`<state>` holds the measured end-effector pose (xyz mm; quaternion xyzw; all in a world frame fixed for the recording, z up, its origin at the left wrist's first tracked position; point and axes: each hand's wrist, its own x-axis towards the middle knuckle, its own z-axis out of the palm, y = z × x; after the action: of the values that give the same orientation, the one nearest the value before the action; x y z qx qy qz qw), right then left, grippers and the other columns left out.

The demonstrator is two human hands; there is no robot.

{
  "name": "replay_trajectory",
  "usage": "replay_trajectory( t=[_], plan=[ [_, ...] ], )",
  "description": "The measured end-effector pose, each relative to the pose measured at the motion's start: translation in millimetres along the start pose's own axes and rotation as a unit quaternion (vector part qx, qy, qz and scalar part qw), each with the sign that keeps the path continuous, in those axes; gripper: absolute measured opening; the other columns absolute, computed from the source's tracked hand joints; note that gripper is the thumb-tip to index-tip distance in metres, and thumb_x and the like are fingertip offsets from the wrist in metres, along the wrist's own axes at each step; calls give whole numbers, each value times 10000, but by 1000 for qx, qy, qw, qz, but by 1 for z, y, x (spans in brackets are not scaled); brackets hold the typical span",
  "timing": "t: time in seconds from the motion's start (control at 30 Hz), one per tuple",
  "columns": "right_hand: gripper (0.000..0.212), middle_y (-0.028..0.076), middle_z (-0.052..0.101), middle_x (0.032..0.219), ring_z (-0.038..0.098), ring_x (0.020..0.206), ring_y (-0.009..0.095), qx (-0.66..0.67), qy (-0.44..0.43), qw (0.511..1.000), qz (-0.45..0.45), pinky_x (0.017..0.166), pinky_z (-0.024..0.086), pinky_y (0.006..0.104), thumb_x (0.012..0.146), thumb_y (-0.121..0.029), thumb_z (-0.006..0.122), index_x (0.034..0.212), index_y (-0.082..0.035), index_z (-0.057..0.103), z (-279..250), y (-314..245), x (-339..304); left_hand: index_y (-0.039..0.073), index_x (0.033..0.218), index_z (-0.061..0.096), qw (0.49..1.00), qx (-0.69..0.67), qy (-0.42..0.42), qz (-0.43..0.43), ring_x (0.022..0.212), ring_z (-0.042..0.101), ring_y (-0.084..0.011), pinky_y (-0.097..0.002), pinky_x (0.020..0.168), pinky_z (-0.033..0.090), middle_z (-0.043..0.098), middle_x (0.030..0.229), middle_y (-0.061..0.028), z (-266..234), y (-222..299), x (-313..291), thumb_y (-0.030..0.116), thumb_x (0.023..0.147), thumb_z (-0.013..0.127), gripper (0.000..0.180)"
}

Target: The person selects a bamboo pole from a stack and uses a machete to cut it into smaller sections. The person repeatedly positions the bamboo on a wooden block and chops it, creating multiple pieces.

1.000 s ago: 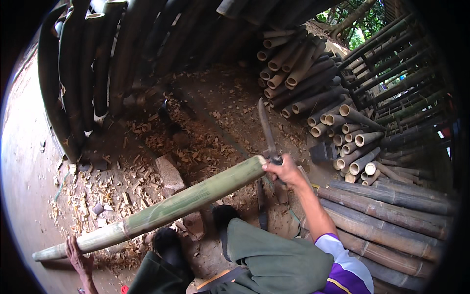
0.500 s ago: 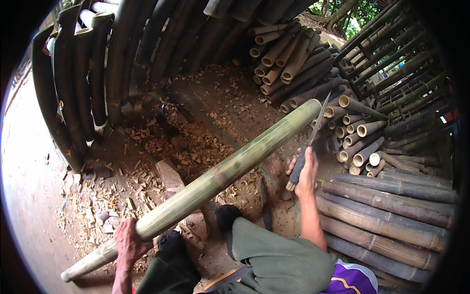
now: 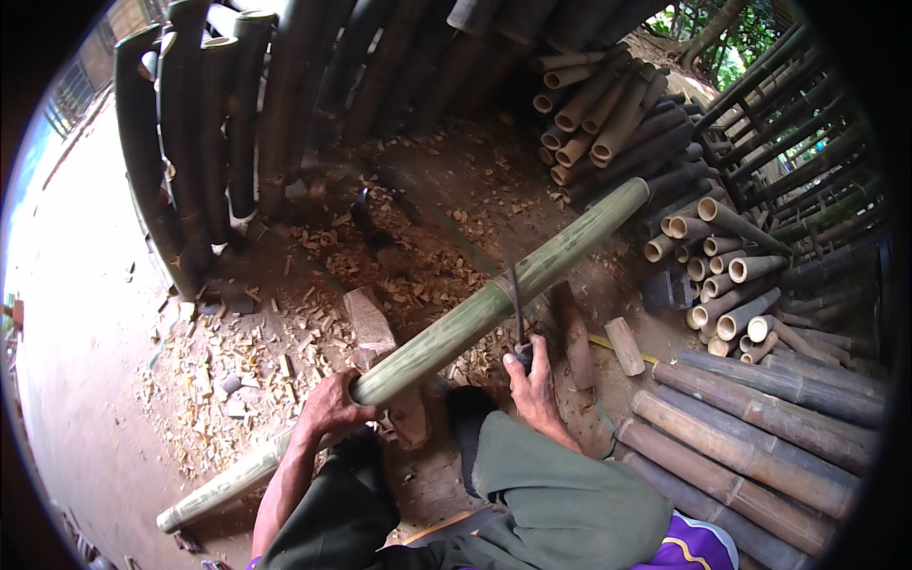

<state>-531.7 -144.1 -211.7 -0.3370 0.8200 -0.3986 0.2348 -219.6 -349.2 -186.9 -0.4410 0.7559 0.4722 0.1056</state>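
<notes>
A long green bamboo pole [image 3: 456,328] slants from the lower left up to the right, with a ring-like joint partway along. My left hand [image 3: 332,407] is wrapped around its lower part. My right hand [image 3: 534,385] is closed on the dark handle of a knife [image 3: 514,294]. The narrow blade stands upright across the near side of the pole at the joint, seemingly against it. Under the pole, between my feet, lies a wooden block [image 3: 369,321], partly covered by it.
Wood chips [image 3: 237,380] litter the ground. Dark bamboo poles [image 3: 242,123] stand upright at the far left. Cut bamboo tubes [image 3: 727,266] are stacked at the right, with longer poles [image 3: 750,456] lying nearer. A short wood piece [image 3: 624,346] lies by a yellow strip [image 3: 600,340].
The knife has come from beyond the pole's upper right end down to its joint, moved by my right hand. The pole looks turned about its length. The view has shifted slightly.
</notes>
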Motion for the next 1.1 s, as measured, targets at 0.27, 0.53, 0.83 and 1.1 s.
replay_trajectory(
  t=[0.27,0.53,0.83,1.1],
  plan=[
    [472,116,631,970,593,874,237,55,25,998,8,834,505,420,1044,-425,663,1281,-27,574,-11,-18,-27,-18,1092,771,996,-57,71,3,848,739,-284,-426,797,570,774,915,-188,-15,-18,-8,422,630,857,644],
    [477,151,671,973,653,915,329,50,42,998,-9,840,500,456,1027,-493,666,1178,-46,598,-21,-5,-41,16,1231,710,990,9,128,54,971,723,-316,-454,851,582,744,1035,-188,-5,-46,-2,346,687,886,660],
    [528,319,698,1061,652,1017,543,-138,-7,990,-15,863,495,593,1068,-517,561,1208,-9,537,8,-18,13,43,1083,592,947,175,264,52,1049,679,-361,-472,934,504,697,1043,-178,66,-44,-7,263,772,782,425],
    [524,330,701,944,682,935,557,-285,-86,949,-100,802,521,647,1056,-518,569,1206,-20,506,20,-17,38,56,1200,607,845,260,465,44,1006,650,-303,-454,889,487,642,1045,-115,98,-45,-18,197,797,724,443]
  ],
)
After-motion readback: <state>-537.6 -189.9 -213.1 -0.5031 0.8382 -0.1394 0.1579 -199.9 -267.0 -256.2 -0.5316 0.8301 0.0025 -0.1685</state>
